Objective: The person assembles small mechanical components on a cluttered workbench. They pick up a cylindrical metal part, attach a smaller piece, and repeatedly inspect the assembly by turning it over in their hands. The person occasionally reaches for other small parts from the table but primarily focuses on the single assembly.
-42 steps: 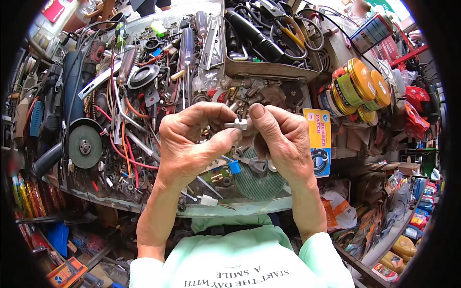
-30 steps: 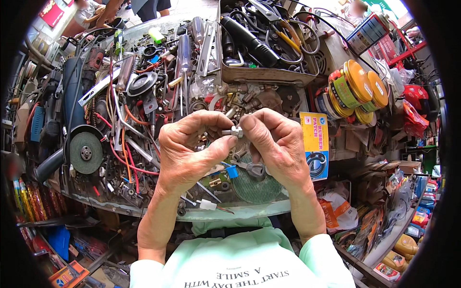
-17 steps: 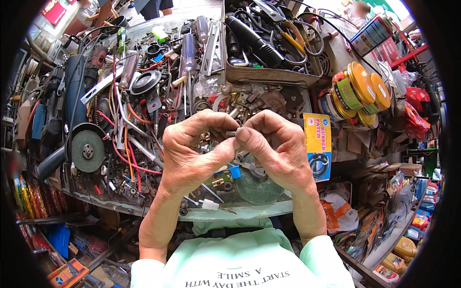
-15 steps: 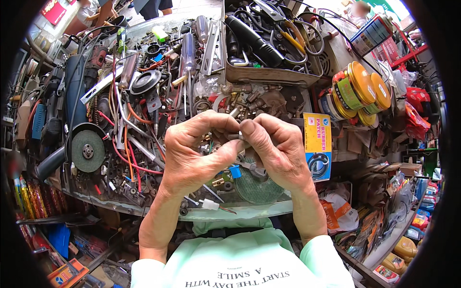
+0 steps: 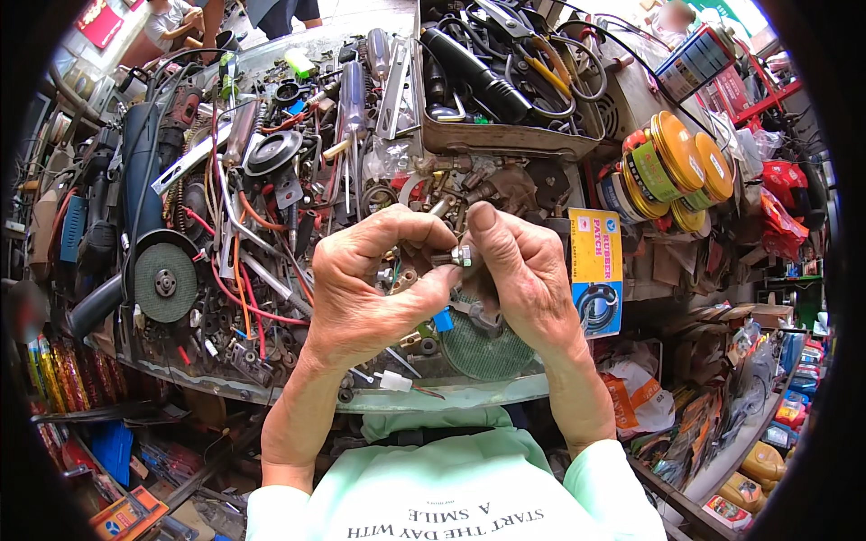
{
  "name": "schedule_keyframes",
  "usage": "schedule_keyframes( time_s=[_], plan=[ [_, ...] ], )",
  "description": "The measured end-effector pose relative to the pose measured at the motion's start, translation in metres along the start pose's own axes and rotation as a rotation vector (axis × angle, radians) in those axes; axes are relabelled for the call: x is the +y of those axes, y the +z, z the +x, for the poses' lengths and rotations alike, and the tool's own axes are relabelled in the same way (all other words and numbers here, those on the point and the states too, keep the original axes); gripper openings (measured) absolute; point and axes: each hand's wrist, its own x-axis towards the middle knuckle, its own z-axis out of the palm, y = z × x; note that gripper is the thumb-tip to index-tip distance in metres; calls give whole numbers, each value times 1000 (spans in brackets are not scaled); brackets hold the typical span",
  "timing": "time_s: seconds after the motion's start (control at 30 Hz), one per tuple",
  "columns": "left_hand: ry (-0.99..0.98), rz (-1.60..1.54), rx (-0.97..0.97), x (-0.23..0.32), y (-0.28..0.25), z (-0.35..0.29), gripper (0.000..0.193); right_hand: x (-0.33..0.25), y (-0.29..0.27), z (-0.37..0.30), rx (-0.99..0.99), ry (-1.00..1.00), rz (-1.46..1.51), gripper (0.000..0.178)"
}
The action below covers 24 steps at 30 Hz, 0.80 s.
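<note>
Now pinching small metal fitting (image 5: 461,257) between left hand (image 5: 374,288) and right hand (image 5: 528,275) fingertips above cluttered workbench (image 5: 451,397); apparently threading step, likely needing steady twist.

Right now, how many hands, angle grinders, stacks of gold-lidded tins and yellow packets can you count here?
Hands: 2, left hand and right hand, pinching a small metal fitting
Angle grinder: 1
Stack of gold-lidded tins: 1
Yellow packet: 1
Total: 5

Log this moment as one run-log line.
left hand: pinches small metal fitting | right hand: fingers on same fitting | below: cluttered workbench | left of hands: angle grinder
</note>
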Motion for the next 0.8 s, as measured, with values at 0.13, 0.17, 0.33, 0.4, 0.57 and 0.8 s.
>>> schedule_keyframes(
  time_s=[0.13,0.17,0.33,0.4,0.57,0.8],
  plan=[
    [44,85,4,-1,-4,1,27,0,3,2,-39,-59,-73,32],
    [53,114,2,2,-6,1,28,0,3,2,-15,-49,-12,32],
    [212,586,-89,34,-20,-11,27,7,-15,15,152,-34,303,29],
    [107,751,-247,38,-21,-28,21,8,-21,16,146,-41,436,28],
    [73,1015,-305,20,-5,-64,23,9,-15,14,135,-39,421,24],
    [73,1082,-333,21,-3,-67,25,10,-14,13,176,-59,342,23]
  ],
)
